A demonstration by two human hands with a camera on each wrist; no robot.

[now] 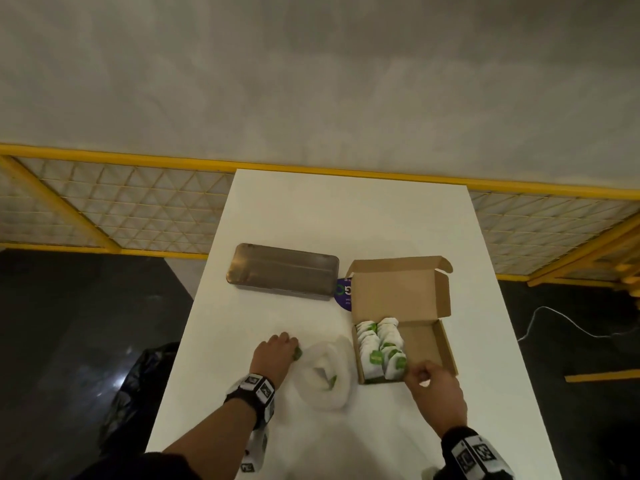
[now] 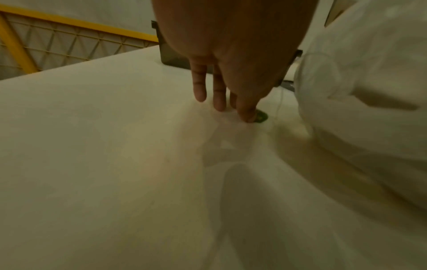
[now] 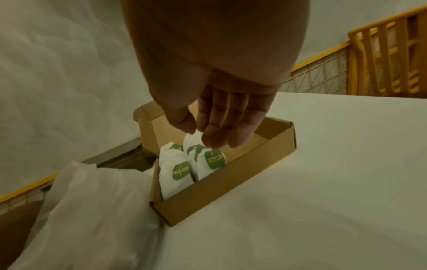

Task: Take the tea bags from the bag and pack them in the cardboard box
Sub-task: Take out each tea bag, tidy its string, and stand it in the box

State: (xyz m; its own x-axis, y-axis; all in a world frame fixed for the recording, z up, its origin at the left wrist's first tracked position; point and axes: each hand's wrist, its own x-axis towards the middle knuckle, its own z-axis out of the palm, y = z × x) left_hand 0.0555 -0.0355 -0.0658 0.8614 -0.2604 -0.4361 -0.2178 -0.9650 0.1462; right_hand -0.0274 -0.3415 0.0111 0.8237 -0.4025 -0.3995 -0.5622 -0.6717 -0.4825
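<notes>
Filling up at lower right, the brown cardboard box holds two rows of white green-tagged tea bags beneath the relaxed, empty right hand; the left hand, fingers straight, presses a green paper tag beside the white plastic bag, where at least one more remains.

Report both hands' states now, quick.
Left hand: open, straight fingertips pressing a green tea bag tag onto the table.
Right hand: open, relaxed fingers over the tea bags in the cardboard box, holding nothing.

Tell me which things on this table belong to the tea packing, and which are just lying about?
Part of the job:
cardboard box
tea bags in it
white plastic bag
green tea tag under the left hand

Lying about:
metal tin
purple sticker
</notes>
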